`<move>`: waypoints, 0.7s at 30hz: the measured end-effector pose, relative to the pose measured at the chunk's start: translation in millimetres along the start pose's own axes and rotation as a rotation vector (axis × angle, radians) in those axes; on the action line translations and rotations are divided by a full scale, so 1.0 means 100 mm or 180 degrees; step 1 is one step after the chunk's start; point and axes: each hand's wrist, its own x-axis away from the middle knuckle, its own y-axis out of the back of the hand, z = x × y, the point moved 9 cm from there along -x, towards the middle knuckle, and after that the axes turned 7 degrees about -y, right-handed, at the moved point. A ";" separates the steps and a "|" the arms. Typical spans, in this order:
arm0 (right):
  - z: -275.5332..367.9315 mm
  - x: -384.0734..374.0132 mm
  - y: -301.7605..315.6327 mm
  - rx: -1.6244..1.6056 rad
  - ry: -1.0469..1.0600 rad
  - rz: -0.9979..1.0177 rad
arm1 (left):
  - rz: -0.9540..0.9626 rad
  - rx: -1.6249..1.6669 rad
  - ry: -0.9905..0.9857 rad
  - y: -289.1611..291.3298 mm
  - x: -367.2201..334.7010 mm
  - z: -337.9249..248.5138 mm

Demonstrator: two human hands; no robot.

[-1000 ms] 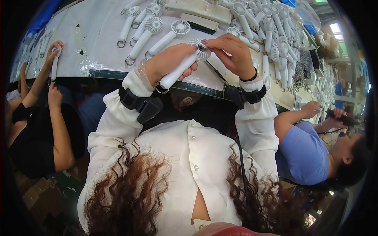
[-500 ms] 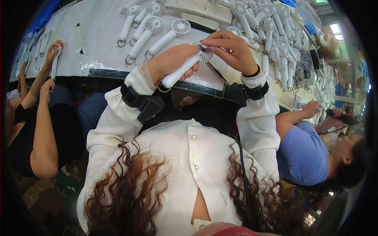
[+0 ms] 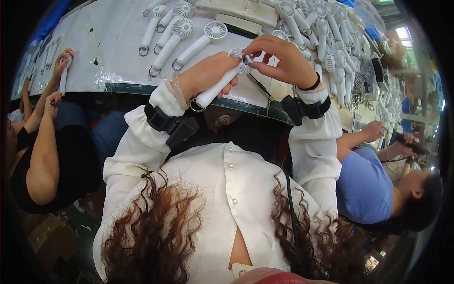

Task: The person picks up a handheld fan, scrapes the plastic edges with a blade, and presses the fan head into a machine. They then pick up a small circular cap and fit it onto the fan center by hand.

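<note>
A white handheld fan (image 3: 223, 84) lies tilted in my left hand (image 3: 204, 75), whose fingers are wrapped round its handle just below the head. A metal ring hangs from the handle's near end. My right hand (image 3: 278, 57) is at the fan's round slatted head, thumb and forefinger brought together at its edge. A small dark spot shows at the middle of that head, beside those fingertips. Whether the fingertips hold a small part is too small to tell. Just beyond my left hand lies another white fan (image 3: 201, 42) on the table.
More white fans (image 3: 174, 40) lie at the far left, and a large pile of fans (image 3: 331, 42) covers the right side. A dark pen-like tool (image 3: 259, 86) rests near the table edge (image 3: 142, 88). Co-workers sit left (image 3: 64, 156) and right (image 3: 366, 182).
My right hand has shifted slightly right and its fingers have drawn back from over the fan head, so the dark spot shows more. My left hand keeps its hold on the fan.
</note>
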 end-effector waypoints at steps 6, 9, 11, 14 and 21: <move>-0.05 0.03 0.03 -0.0366 0.0022 0.0180 | 0.0319 -0.0040 0.0140 -0.07 0.04 -0.04; 0.00 0.03 0.04 -0.0308 0.0195 0.0256 | 0.0317 -0.0060 0.0132 -0.08 0.07 -0.04; 0.06 0.05 0.05 -0.0207 0.0373 0.0350 | 0.0399 -0.0015 0.0144 -0.10 0.08 -0.04; 0.05 0.06 0.07 -0.0379 0.0242 0.0298 | 0.0453 0.0035 0.0134 -0.11 0.08 -0.04; 0.03 0.13 0.08 -0.0625 0.0015 0.0224 | 0.0370 0.0117 0.0178 -0.14 0.08 -0.08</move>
